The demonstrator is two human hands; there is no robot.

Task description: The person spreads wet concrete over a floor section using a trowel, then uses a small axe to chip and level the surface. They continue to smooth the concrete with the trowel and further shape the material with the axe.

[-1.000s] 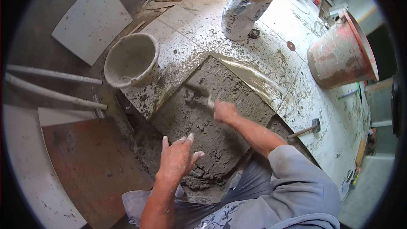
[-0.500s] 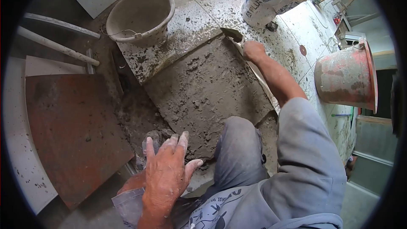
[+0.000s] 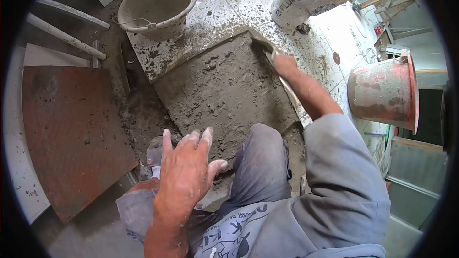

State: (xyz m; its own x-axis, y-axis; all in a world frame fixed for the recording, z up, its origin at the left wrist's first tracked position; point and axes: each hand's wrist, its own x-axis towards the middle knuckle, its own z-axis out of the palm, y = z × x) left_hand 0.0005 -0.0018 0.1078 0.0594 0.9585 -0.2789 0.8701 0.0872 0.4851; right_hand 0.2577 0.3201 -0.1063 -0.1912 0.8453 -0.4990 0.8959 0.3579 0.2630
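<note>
A bed of wet grey mortar (image 3: 224,86) spreads over the floor in front of me, rough and lumpy in its middle and smoother towards its right side. My right hand (image 3: 285,65) is wrapped round the handle of a trowel (image 3: 261,44), whose dark blade lies at the bed's far right corner, along the edge. Over the near left part of the mortar, my left hand (image 3: 186,167) is held up with fingers spread and nothing in it; its fingertips are dusted with grey. My bent knee (image 3: 265,148) sits close to the bed's near edge.
A mortar-stained tub (image 3: 158,7) stands on splattered white tiles (image 3: 215,16) beyond the bed. Further right are a printed sack (image 3: 296,2) and a reddish bucket (image 3: 382,93) lying on its side. A reddish-brown board (image 3: 71,138) and white pipes (image 3: 67,36) lie at left.
The trowel has come slightly towards me along the right edge of the mortar, its blade turned more along that edge. My left hand stays raised and spread. The whole view has shifted a little.
</note>
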